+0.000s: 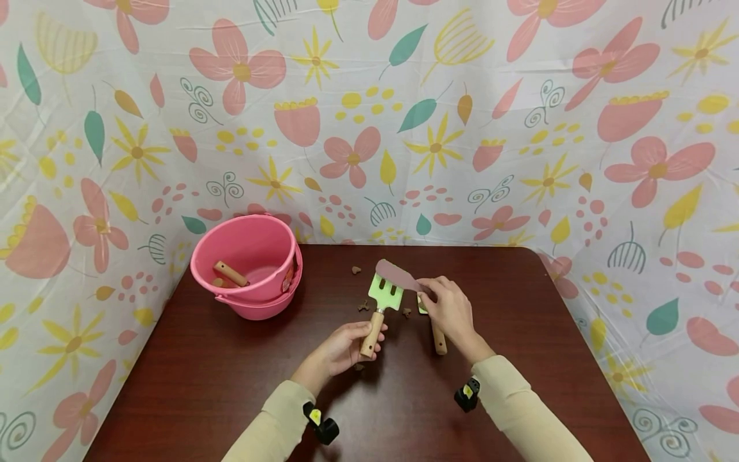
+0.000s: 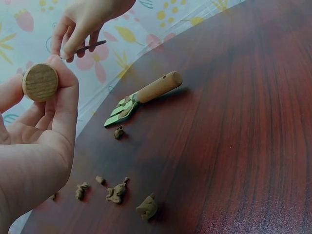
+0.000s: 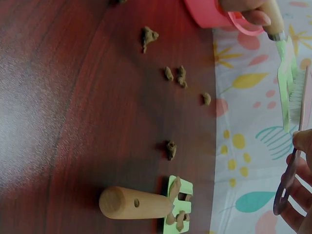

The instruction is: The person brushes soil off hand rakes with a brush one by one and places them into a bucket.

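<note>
My left hand [image 1: 340, 348] grips the wooden handle of a green slotted shovel [image 1: 385, 292], its blade raised above the table. In my right hand [image 1: 453, 311] is a mauve brush [image 1: 397, 276], held by its thin handle. The right wrist view shows the brush's white bristles [image 3: 295, 100] against or very close to the shovel's blade. Below the right hand, a second green slotted shovel [image 2: 158, 88] lies on the table, with brown crumbs on its blade [image 3: 180, 222]. Several brown clay-like lumps [image 2: 117, 192] are scattered near it.
Two pink buckets [image 1: 260, 312], one inside the other, stand at the table's back left. A wooden-handled tool [image 1: 231, 274] lies in the upper one. Behind the dark wooden table [image 1: 231, 398] hangs a flowered cloth [image 1: 369, 128].
</note>
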Demonstrator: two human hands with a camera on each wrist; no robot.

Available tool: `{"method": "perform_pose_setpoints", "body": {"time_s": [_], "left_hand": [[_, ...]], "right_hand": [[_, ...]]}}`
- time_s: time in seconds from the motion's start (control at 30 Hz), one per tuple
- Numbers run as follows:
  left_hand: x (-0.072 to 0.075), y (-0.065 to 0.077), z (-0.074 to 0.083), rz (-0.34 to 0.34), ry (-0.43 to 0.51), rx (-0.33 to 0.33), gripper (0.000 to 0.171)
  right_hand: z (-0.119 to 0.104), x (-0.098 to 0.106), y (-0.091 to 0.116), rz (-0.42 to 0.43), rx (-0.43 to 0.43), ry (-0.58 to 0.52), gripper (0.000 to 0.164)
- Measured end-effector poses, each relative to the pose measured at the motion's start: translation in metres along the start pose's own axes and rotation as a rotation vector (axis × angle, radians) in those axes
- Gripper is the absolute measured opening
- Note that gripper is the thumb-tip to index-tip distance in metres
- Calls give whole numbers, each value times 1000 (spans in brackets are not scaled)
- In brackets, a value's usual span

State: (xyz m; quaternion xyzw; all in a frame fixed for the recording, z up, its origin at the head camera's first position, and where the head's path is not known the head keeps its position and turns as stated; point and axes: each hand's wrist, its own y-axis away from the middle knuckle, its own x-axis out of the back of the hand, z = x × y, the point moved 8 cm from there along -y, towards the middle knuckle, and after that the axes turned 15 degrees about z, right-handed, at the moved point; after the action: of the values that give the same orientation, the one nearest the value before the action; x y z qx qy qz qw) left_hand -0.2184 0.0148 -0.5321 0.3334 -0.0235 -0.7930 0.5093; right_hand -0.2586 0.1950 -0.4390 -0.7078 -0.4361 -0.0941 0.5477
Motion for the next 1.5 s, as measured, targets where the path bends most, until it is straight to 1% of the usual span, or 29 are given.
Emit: {"method": "perform_pose_setpoints", "body": {"time_s": [0.23,0.4,0.53,0.63,0.73,0.9,1.07,1.17,1.37,1.5], "left_hand": [[-2,1,0,-10,-7,12,43],[-2,2,0,-11,-22,10,41],[-1,2,0,-1,-32,6,41],[0,2,1,3,-33,-1,43],[1,3,2,2,-35,-4,43],[5,3,6,22,-55,-6,42],[8,2,14,32,-115,-6,44],[15,0,20,66,-166,-10,43],[31,-5,29,183,-250,0,35],[38,-5,37,247,-304,-2,30]], "right_hand": [[7,-1,-7,33,4,16,24],[12,-1,-11,55,-1,53,24],[14,4,-15,100,-5,77,23],[15,9,-17,117,-17,96,22],[17,12,-17,109,-34,112,22],[19,14,-18,89,-40,123,22],[22,13,-20,74,-40,123,22],[23,14,-20,69,-39,130,22],[26,16,-17,67,-49,144,21],[26,19,-15,78,-41,142,21]]}}
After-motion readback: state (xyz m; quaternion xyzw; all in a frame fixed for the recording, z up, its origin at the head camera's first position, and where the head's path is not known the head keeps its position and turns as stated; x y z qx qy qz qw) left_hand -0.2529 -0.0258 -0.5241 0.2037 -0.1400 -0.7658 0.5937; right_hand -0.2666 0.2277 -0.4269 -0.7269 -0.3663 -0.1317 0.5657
